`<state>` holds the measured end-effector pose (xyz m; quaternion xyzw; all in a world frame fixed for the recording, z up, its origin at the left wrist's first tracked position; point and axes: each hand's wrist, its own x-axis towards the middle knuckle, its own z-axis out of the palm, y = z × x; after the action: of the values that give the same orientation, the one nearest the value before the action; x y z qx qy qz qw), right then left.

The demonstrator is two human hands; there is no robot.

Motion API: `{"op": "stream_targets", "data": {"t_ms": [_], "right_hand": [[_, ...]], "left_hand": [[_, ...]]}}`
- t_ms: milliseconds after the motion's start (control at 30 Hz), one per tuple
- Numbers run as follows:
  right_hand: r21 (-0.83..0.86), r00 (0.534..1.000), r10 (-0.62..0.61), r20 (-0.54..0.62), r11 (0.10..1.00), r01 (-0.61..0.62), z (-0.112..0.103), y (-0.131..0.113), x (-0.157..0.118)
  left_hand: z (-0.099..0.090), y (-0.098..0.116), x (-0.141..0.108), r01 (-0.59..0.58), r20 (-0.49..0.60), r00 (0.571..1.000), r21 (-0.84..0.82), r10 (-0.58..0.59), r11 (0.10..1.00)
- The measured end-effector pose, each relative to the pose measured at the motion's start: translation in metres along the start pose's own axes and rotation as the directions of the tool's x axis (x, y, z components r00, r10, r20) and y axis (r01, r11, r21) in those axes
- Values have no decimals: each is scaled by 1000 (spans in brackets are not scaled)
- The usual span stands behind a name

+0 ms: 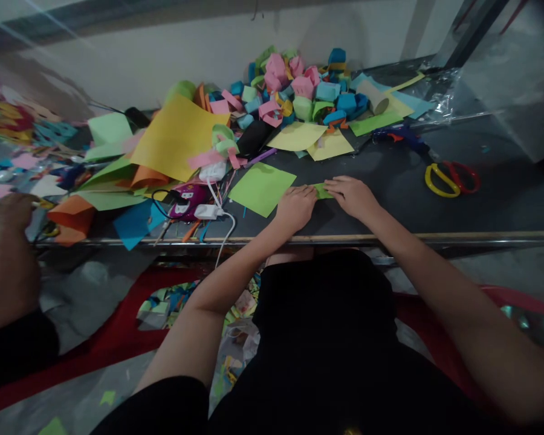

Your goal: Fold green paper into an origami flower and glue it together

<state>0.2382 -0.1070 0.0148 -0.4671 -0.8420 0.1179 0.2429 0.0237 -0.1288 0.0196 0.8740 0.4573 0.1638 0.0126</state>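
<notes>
On the grey tabletop [381,214], a green sheet [263,188] lies just beside my left hand [298,208]. My left grip and right hand [351,194] press a small green strip [323,191] flat between them.

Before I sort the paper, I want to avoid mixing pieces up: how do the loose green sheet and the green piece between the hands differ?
Size: the green sheet shows a much broader face than the green piece, which shows as a small patch.
Handling: the piece has fingers of the left hand and right hand at its sides; the sheet lies spread open beside the left hand.
Both are bright green.
</notes>
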Motion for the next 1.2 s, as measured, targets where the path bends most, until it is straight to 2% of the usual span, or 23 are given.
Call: {"op": "stream_targets", "data": {"t_ms": [133, 233, 367, 467, 567, 667, 767, 833, 967, 1200], "right_hand": [[-97, 982, -28, 188, 994, 47, -4, 7, -4], [-140, 971, -51, 233, 986, 86, -9, 10, -11], [-122, 955, -129, 267, 979, 166, -19, 9, -22], [-103, 949, -174, 262, 973, 207, -23, 9, -24], [-129, 972, -120, 200, 981, 148, -21, 4, -19], [-180, 989, -58, 136, 980, 82, -16, -6, -14], [-189, 997, -39, 68, 981, 51, -10, -15, -14], [-174, 999, -31, 37, 984, 37, -8, -16, -16], [-185, 997, -35, 67, 982, 46, -7, -13, -21], [-229, 981, -29, 194, 971, 74, 0, -26, -41]], "left_hand": [[-7, -4, -20, 2, 100, 995, -30, 1, 1000], [-10, -6, -25, 11, 153, 988, -29, -6, 1000], [-10, -6, -25, 33, 118, 993, -21, -30, 999], [-9, -6, -22, 20, 72, 997, -36, -17, 999], [-7, -5, -13, 13, 36, 999, -42, -12, 999], [-7, 1, -5, 68, 3, 998, -9, -68, 998], [-8, 8, -5, 116, 13, 993, 21, -116, 993], [-9, 11, -10, 77, 45, 996, 7, -78, 997], [-9, 15, -23, -39, 124, 991, -70, 47, 997], [-9, 25, -27, 19, 209, 978, -32, -12, 999]]}}
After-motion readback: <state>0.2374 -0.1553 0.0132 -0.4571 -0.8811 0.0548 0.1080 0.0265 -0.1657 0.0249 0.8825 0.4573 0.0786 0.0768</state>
